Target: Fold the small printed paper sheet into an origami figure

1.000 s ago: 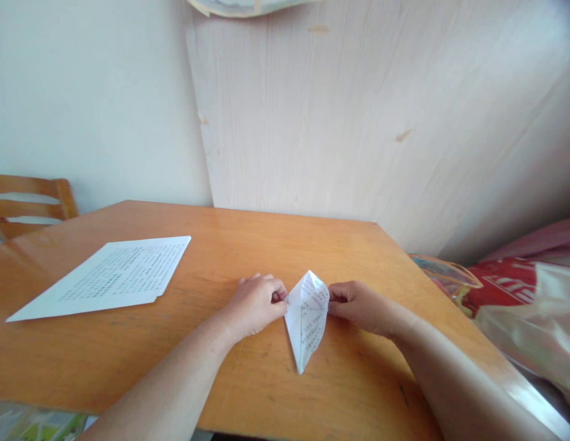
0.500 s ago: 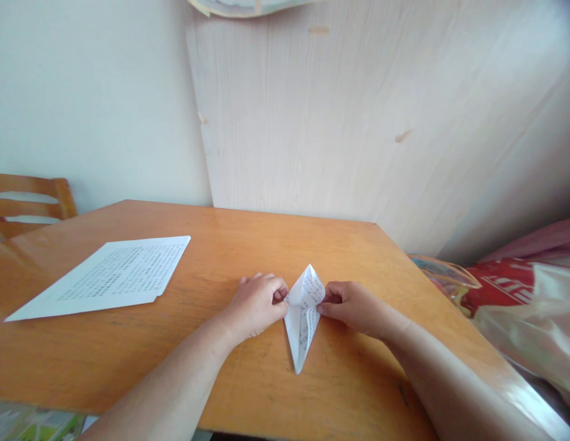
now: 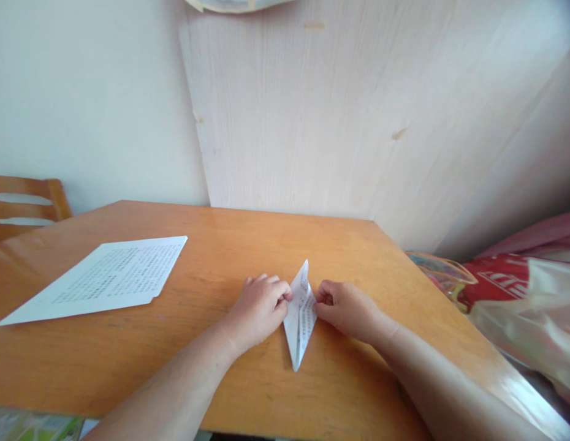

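A folded piece of printed white paper point(image 3: 300, 318), narrow and pointed at both ends, stands on its edge on the orange wooden table point(image 3: 220, 380). My left hand point(image 3: 262, 306) pinches its left side with curled fingers. On the other side, my right hand point(image 3: 342, 308) pinches the right flap. Both hands press the two sides toward each other, and the knuckles rest on the tabletop.
A flat printed sheet point(image 3: 105, 278) lies on the table's left part. A wooden chair back point(image 3: 22, 205) stands at the far left. A pale wooden board point(image 3: 335, 110) leans behind the table. Plastic bags point(image 3: 519, 300) lie off the right edge.
The paper shape was spread wider a second ago. My hands have moved closer together, squeezing it into a narrower fold.
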A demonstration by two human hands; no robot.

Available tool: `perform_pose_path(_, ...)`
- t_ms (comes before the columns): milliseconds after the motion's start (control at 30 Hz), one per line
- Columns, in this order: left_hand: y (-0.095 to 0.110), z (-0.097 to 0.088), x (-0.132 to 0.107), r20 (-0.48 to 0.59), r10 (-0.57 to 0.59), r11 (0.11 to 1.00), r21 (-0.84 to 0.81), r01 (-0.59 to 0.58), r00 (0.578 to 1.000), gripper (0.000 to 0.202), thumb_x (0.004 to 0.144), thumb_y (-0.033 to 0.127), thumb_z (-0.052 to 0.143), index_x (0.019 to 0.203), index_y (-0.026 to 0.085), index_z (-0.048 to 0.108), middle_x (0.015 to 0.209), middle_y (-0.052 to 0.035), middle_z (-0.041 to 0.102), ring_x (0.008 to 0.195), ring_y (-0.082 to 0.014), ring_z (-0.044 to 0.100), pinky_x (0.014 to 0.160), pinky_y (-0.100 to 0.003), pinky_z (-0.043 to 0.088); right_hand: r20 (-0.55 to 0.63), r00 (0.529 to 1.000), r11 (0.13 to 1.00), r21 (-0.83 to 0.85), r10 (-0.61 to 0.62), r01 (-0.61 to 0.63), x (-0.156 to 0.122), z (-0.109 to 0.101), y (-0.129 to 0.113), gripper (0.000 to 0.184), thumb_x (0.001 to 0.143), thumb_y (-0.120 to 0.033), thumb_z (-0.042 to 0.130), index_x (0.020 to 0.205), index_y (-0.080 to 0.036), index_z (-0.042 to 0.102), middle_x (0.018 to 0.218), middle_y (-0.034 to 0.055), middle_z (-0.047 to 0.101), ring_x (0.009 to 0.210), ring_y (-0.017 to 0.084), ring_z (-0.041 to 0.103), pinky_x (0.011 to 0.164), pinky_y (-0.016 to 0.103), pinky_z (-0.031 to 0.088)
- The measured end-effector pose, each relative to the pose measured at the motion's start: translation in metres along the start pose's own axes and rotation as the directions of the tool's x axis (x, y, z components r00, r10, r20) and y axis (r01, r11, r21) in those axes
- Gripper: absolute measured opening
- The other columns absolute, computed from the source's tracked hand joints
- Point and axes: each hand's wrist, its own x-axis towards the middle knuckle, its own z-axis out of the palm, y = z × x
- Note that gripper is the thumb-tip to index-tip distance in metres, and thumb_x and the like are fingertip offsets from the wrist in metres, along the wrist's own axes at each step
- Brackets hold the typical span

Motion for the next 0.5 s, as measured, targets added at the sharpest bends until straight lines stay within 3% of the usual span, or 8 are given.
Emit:
perform_pose_path(133, 0.004, 0.001, -0.002, -0.006, -0.013, 1.0, -0.004, 0.013, 1.0, 0.018, 0.094, 0.036, 0.054, 0.087, 0.024, 0.065, 0.095, -0.0031, 0.068, 0.096, -0.0234, 0.06, 0.078, -0.036, 0.035, 0.012, 0.999, 0.999, -0.032, 0.029, -0.029, -0.001, 0.001, -0.003, 0.006, 0.079, -0.024, 0.06, 0.078, -0.022, 0.065, 0.072, 0.0012, 0.069, 0.064, 0.015, 0.057, 0.055, 0.026, 0.031)
perform_pose_path(267, 0.006, 0.001, -0.005, -0.013, -0.015, 0.999, 0.029, 0.015, 1.0, 0.04, 0.083, 0.063, 0.065, 0.092, 0.024, 0.064, 0.099, -0.0037, 0.067, 0.099, -0.0271, 0.059, 0.078, -0.037, 0.034, 0.022, 1.0, 1.0, -0.015, 0.019, -0.018, -0.004, 0.0, -0.004, 0.004, 0.077, -0.023, 0.061, 0.076, -0.021, 0.065, 0.072, 0.0016, 0.068, 0.064, 0.015, 0.056, 0.054, 0.026, 0.031)
perform_pose_path(367, 0.005, 0.001, -0.006, 0.005, -0.009, 0.999, 0.049, 0.008, 1.0, 0.044, 0.076, 0.063, 0.072, 0.097, 0.025, 0.063, 0.102, -0.003, 0.067, 0.1, -0.0276, 0.058, 0.078, -0.037, 0.033, 0.059, 0.998, 0.999, 0.038, -0.012, 0.01, -0.006, -0.006, -0.004, 0.005, 0.077, -0.023, 0.061, 0.075, -0.02, 0.064, 0.072, 0.0016, 0.067, 0.065, 0.014, 0.055, 0.055, 0.025, 0.032)
perform_pose_path(500, 0.003, 0.0, -0.005, 0.026, -0.005, 0.999, 0.052, 0.004, 1.0, 0.045, 0.073, 0.061, 0.076, 0.098, 0.026, 0.062, 0.103, -0.0026, 0.066, 0.101, -0.0272, 0.058, 0.08, -0.038, 0.033, 0.097, 0.994, 0.972, 0.233, -0.055, 0.031, -0.005, -0.017, 0.001, 0.008, 0.081, -0.024, 0.06, 0.083, -0.018, 0.064, 0.075, 0.0014, 0.066, 0.066, 0.014, 0.055, 0.057, 0.024, 0.037)
